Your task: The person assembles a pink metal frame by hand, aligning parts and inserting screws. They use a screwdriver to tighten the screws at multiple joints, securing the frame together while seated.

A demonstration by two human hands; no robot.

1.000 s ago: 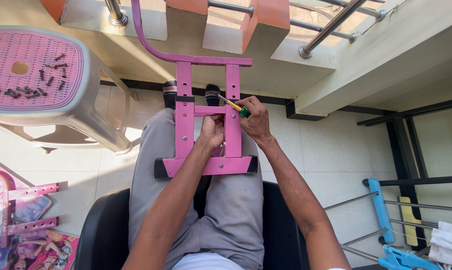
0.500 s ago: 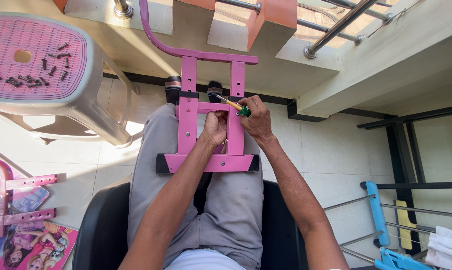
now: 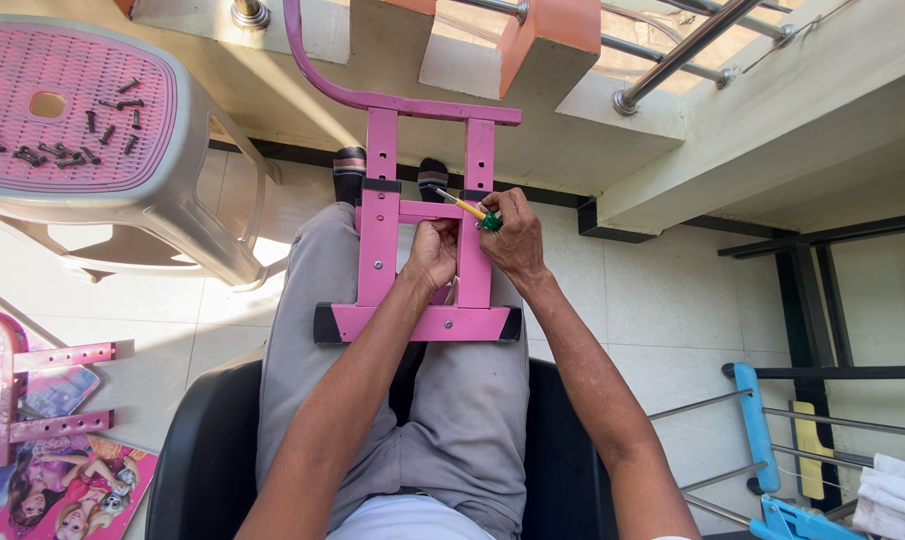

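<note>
A pink metal frame (image 3: 381,250) with black end caps rests across my lap, its curved tube rising toward the railing. My right hand (image 3: 513,238) grips a small screwdriver (image 3: 468,210) with a yellow and green handle, its tip at the frame's upper crossbar. My left hand (image 3: 433,253) pinches the frame's right upright just below that crossbar, fingers closed on the metal. Both hands sit close together between the two uprights.
A grey plastic stool with a pink perforated top (image 3: 67,105) stands at the left, carrying several dark screws (image 3: 72,150). Another pink bracket (image 3: 47,395) and a colourful box lie on the floor at lower left. A blue drying rack (image 3: 762,440) stands at the right.
The view has shifted slightly. My hands stay at the same spot on the frame, with the screwdriver held at the crossbar throughout.
</note>
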